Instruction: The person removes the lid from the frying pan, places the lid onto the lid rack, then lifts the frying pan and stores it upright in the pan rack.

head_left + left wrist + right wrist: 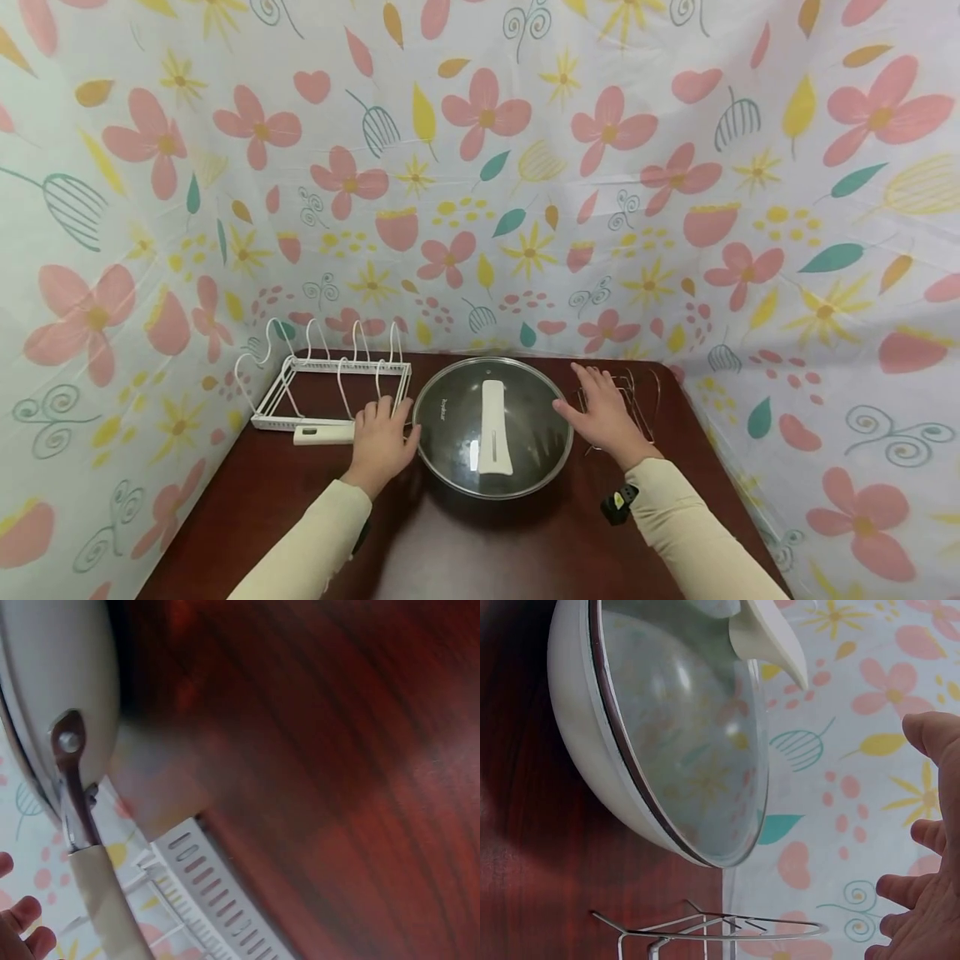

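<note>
A cream pan (67, 652) with a glass lid (450, 450) stands at the middle of the table. On the lid sits an upright cream lid handle (493, 417). The pan's long cream handle (321, 434) points left. Over the handle's inner end is my left hand (381, 444), fingers spread; in the left wrist view its fingertips (26, 911) appear apart from the handle. My right hand (603, 417) hovers by the lid's right rim with fingers spread, holding nothing. The right wrist view shows a gap between that hand and the lid.
A white rack (277, 422) with upright loops stands at the back left, behind the pan handle. At the back right, partly behind my right hand, is a metal wire rack (654, 408). Flowered cloth (480, 208) surrounds the dark red table (480, 558) on its back and sides.
</note>
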Demonstrator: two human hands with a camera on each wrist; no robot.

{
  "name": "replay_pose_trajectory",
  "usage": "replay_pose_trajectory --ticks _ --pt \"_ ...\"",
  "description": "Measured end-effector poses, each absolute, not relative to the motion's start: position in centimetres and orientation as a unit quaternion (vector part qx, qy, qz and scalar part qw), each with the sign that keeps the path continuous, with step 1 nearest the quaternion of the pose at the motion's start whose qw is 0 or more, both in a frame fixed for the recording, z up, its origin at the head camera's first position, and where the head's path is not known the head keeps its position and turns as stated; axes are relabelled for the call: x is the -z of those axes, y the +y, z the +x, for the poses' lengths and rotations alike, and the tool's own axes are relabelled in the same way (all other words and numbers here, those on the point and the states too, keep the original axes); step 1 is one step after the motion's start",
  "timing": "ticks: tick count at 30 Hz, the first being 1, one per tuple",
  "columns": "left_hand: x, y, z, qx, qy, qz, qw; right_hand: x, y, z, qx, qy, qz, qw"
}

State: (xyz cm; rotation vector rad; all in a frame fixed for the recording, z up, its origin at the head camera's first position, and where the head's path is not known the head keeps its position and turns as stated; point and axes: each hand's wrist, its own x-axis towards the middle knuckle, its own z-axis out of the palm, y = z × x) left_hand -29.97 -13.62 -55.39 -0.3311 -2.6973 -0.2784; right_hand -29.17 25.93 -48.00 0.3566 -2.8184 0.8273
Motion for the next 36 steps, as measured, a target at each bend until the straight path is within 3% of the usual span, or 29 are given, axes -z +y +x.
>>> replay_pose_trajectory --ticks 12,24,36 --pt "56.6 -15.0 -29.6 0.093 -0.972 -0.115 0.182 48.0 25.5 -28.8 -0.289 -0.945 0.126 0.092" --pt "58.2 -16.9 -30.1 0.069 -0.969 -0.114 0.207 48.2 25.3 -28.5 -0.289 -0.944 0.126 0.095" --pt "59.2 -18.1 -31.1 0.059 -0.980 -0.091 0.167 48.1 25.0 -27.9 -0.293 -0.942 0.131 0.098"
